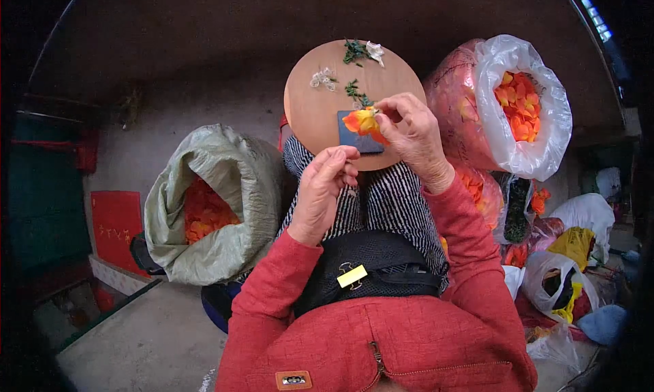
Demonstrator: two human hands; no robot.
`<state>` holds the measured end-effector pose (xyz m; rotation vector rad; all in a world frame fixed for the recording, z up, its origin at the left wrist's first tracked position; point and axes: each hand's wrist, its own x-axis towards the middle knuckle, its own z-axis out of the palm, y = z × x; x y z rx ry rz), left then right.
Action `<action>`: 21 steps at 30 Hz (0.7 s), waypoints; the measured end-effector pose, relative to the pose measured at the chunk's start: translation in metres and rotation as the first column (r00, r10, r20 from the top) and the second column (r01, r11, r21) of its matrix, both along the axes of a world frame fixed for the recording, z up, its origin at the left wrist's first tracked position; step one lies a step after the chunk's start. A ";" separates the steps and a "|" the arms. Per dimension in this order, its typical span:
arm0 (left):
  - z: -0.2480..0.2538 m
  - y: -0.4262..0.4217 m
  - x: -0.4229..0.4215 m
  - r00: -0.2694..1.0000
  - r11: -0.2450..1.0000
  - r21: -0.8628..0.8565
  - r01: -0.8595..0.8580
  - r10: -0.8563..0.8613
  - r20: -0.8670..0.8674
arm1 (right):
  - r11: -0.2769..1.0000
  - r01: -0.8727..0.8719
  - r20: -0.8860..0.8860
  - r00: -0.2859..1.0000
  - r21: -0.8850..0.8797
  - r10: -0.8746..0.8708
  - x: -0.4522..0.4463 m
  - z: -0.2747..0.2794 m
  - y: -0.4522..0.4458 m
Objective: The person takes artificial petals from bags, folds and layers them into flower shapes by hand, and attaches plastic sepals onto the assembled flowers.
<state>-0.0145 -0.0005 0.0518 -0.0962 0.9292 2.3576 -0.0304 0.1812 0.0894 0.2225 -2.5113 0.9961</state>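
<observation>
My right hand (412, 133) pinches an orange and yellow flower (364, 123) over the near part of a round wooden table (313, 119). Under the flower lies a dark square pad (351, 140). My left hand (325, 191) is closed at the table's near edge, above my lap; its fingertips press together, and what they hold is too small to make out. Small green pieces (354, 92) lie just beyond the pad. At the far edge are more green pieces (355, 51) beside a white piece (375, 53). Clear, whitish small parts (323, 79) sit on the left of the tabletop.
An open pale green sack (170, 235) of orange petals stands at the left. On the right is a clear plastic bag (552, 147) of orange petals, with several more bags (586, 218) below it. A red board (116, 222) leans at the far left.
</observation>
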 end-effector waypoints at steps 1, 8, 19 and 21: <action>0.000 0.001 -0.002 0.998 0.998 -0.068 -0.007 0.003 -0.059 | 1.000 -0.009 0.003 1.000 0.013 0.009 0.000 0.000 0.001; 0.019 0.005 -0.016 0.965 0.968 -0.216 -0.131 0.074 -0.251 | 0.995 0.010 -0.106 0.994 0.095 0.000 0.001 0.005 0.000; 0.011 0.004 -0.015 0.970 0.970 -0.212 -0.122 0.071 -0.234 | 0.989 -0.009 -0.087 0.996 0.145 0.022 0.000 0.010 -0.001; 0.011 0.005 -0.015 0.969 0.970 -0.208 -0.123 0.073 -0.234 | 0.985 -0.020 -0.074 0.997 0.174 0.033 -0.001 0.008 0.000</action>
